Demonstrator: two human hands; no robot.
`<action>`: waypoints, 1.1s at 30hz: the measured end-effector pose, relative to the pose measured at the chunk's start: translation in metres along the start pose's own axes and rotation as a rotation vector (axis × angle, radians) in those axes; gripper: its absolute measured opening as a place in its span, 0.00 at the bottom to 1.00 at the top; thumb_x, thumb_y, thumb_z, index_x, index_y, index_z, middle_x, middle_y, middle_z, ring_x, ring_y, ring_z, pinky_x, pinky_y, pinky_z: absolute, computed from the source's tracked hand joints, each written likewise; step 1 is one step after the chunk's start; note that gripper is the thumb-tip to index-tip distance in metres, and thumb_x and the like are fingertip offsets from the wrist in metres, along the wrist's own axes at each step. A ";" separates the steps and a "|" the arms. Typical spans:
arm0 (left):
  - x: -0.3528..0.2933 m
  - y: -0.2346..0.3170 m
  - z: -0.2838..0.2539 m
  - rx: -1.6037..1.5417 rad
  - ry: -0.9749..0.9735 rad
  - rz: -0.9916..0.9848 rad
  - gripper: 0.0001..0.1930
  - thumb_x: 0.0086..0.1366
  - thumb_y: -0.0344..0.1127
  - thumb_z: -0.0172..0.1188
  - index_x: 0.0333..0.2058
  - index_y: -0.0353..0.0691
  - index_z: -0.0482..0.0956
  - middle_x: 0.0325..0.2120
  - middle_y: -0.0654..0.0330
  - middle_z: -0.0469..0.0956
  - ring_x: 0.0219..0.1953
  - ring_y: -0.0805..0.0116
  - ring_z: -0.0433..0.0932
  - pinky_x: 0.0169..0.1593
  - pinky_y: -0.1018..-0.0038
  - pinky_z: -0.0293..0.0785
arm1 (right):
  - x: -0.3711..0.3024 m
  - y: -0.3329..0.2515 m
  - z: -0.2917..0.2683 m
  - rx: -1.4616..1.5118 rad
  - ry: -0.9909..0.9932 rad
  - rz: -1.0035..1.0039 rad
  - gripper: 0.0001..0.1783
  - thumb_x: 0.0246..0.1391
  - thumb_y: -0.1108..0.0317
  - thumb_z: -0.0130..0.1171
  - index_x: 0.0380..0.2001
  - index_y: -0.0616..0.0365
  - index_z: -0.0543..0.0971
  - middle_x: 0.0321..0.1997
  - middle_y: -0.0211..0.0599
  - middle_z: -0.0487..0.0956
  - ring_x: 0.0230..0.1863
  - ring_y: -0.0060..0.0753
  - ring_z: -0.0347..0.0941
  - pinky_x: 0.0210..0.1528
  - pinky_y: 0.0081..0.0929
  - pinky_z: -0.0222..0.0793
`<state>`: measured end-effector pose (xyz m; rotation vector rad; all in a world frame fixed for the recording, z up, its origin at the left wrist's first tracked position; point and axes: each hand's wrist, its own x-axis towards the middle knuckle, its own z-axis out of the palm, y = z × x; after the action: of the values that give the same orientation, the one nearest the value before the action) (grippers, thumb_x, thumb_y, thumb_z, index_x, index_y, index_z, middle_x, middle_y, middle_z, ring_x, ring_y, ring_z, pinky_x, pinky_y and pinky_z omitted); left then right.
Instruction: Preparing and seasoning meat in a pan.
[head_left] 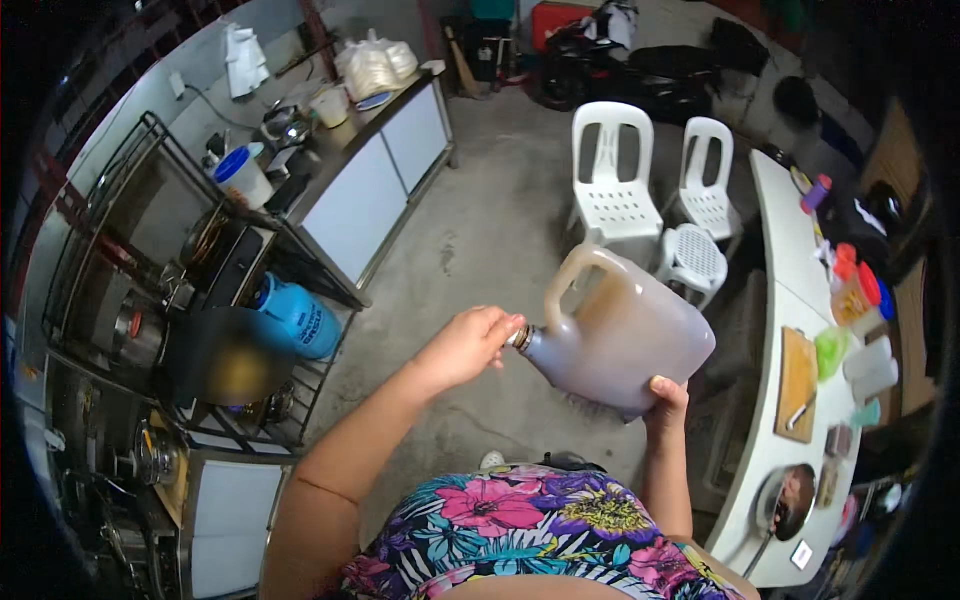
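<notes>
A large translucent plastic jug (pixel 640 335) with brownish liquid inside is held tilted on its side in front of me, its loop handle upward and its neck toward the left. The fingers of my left hand (pixel 468 345) are closed round the cap (pixel 521 338) at the neck; whether the cap is loose cannot be made out. Under the jug's right end, my right hand (pixel 662 408) supports it, thumb against the near side and the other fingers hidden behind it.
To the left are a stove with a pan (pixel 235 365), a blue gas cylinder (pixel 300 318) and a metal-topped counter (pixel 370 190). White plastic chairs (pixel 615 180) and a stool (pixel 692 257) stand ahead. On the right, a white table (pixel 775 240) bears a cutting board (pixel 797 385) and a frying pan (pixel 787 503).
</notes>
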<state>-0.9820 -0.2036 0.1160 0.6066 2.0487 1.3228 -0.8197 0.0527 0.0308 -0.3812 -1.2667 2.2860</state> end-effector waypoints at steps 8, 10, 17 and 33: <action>0.056 -0.042 -0.114 -0.043 0.188 0.381 0.14 0.62 0.28 0.57 0.46 0.33 0.74 0.38 0.59 0.70 0.40 0.72 0.74 0.43 0.77 0.74 | 0.131 0.078 0.081 0.107 -0.059 0.233 0.40 0.31 0.63 0.63 0.52 0.66 0.67 0.46 0.45 0.74 0.45 0.43 0.73 0.51 0.37 0.70; 0.079 -0.034 -0.146 0.198 0.141 0.443 0.17 0.59 0.25 0.58 0.49 0.38 0.75 0.41 0.59 0.72 0.46 0.69 0.72 0.51 0.73 0.70 | 0.171 0.099 0.097 0.137 -0.065 0.280 0.39 0.32 0.62 0.63 0.51 0.66 0.67 0.45 0.45 0.75 0.45 0.44 0.73 0.50 0.38 0.70; 0.177 -0.020 -0.237 0.207 0.239 0.483 0.21 0.56 0.23 0.59 0.51 0.41 0.75 0.47 0.60 0.73 0.50 0.67 0.71 0.57 0.72 0.65 | 0.323 0.139 0.165 0.229 -0.124 0.426 0.42 0.33 0.62 0.63 0.55 0.66 0.63 0.49 0.48 0.72 0.48 0.48 0.70 0.54 0.44 0.68; 0.288 -0.049 -0.441 0.127 0.543 0.356 0.13 0.62 0.30 0.58 0.45 0.36 0.76 0.38 0.59 0.77 0.39 0.75 0.76 0.42 0.78 0.72 | 0.551 0.246 0.340 0.139 -0.374 0.557 0.39 0.35 0.61 0.62 0.53 0.67 0.66 0.47 0.48 0.74 0.47 0.48 0.72 0.52 0.42 0.69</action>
<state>-1.4992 -0.3114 0.1345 0.7574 2.5612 1.7153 -1.5101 0.0021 -0.0009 -0.2895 -1.2771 3.0119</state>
